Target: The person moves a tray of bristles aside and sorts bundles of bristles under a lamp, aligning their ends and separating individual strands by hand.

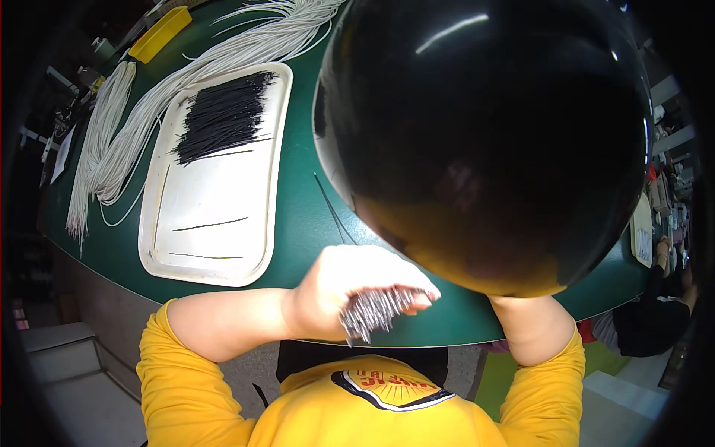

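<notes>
My left hand is closed around a bundle of short thin wires near the front edge of the green table. Their silvery ends stick out below my fingers, blurred by motion. A large glossy black dome fills the upper right and hides my right hand; only the right forearm shows beneath its lower rim. Just beyond my left hand, a few loose black wires lie on the tabletop. Left of them rests a white tray holding a thick pile of black wires and several stray ones.
Long bundles of white wire spread across the table behind and left of the tray. A yellow bin stands at the far left. Another pale tray lies at the right edge, near another person's arm.
</notes>
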Tool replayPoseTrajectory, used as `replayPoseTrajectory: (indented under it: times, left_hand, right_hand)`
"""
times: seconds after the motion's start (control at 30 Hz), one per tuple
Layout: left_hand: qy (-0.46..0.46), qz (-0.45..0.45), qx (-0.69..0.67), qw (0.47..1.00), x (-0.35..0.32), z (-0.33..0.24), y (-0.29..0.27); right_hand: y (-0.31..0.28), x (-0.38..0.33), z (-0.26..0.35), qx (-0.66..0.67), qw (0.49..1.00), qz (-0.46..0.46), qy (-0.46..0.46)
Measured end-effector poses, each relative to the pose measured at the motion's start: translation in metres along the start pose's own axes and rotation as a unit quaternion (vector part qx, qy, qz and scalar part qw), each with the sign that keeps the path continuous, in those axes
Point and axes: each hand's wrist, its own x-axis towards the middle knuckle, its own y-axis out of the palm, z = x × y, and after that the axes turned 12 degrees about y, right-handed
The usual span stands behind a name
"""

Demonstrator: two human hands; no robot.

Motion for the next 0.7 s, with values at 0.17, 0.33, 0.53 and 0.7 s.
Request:
replayPoseTrajectory:
  times: [0.17, 0.33, 0.53, 0.7]
  left_hand:
    - [-0.279, -0.158, -0.427, 0.846, 0.014, -0.010, -0.012]
    - [-0.289, -0.181, -0.408, 0.847, 0.012, -0.006, -0.005]
    - [-0.277, -0.195, -0.449, 0.827, -0.002, 0.006, -0.007]
    - [-0.269, -0.193, -0.512, 0.793, -0.001, 0.013, -0.007]
  right_hand:
    - [0.001, 0.001, 0.009, -0.008, 1.000, -0.002, -0.004]
    - [-0.001, -0.002, 0.013, -0.013, 1.000, -0.010, -0.006]
    - [0.001, -0.004, 0.010, -0.006, 1.000, -0.005, -0.004]
    - [-0.004, -0.005, 0.010, -0.004, 1.000, -0.013, 0.000]
